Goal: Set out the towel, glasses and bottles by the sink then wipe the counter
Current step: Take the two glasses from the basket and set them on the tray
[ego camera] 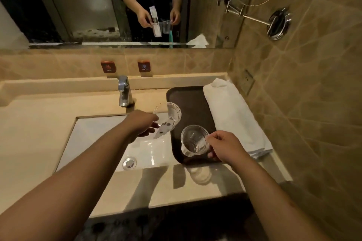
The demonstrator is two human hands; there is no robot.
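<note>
Counter (29, 123): beige stone, with white sink (94, 135) and chrome tap (123, 92); beige tiled walls, mirror (94, 6) above. Dark tray (188, 98) right of sink; folded white towel (233, 115) along tray's right edge. Left hand (144, 123): closed on clear glass (170, 112) and a white packet (163, 132), above sink's right edge. Right hand (225, 146): fingers pinching second glass (194, 140) above tray's near end. Packet blurred, print unreadable. Wall fitting at top cut off by frame.
</note>
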